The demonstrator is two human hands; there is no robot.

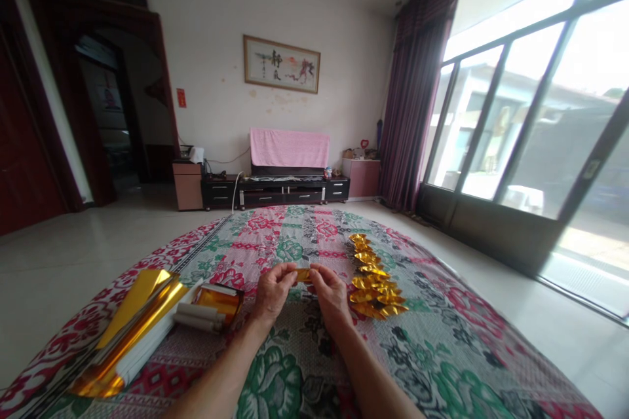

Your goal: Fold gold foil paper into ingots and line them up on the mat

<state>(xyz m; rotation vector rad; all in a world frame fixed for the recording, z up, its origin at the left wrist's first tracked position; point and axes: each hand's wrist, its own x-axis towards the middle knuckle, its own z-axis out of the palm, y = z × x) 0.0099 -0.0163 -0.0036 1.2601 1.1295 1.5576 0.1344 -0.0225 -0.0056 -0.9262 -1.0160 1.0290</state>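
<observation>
While I watch across the flowered cloth (pixel 275 383), a small gold foil strip (pixel 303 274) spans a gap: the fingers of the left hand (pixel 272 291) pinch one end, those of the right hand (pixel 332 291) the other, and its middle shows bare. Folded gold pieces (pixel 369 283) lie in a row near the right hand; larger gold sheets (pixel 135 301) lie to the left.
</observation>
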